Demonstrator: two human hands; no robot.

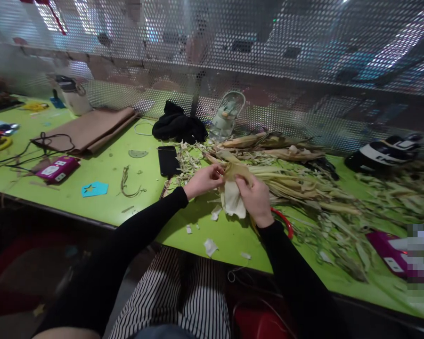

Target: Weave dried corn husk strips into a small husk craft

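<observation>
Between my two hands is a pale corn husk (233,198), held up just above the green table. My left hand (205,180) pinches its upper left edge between thumb and fingertips. On the other side my right hand (256,200) grips the husk, thumb on top and fingers curled behind it. Several white scraps (210,247) lie on the table below. A heap of dried husks (297,186) spreads behind and to the right of my hands. A red ring-shaped handle (284,222) shows partly beside my right wrist; the rest is hidden.
A black phone (168,161), a blue paper tag (94,189) and a purple device (57,169) with a cable lie to the left. Behind stand a clear bottle (226,117) and black cloth (178,125). A black bottle (381,155) lies right, before a perforated metal screen (286,42).
</observation>
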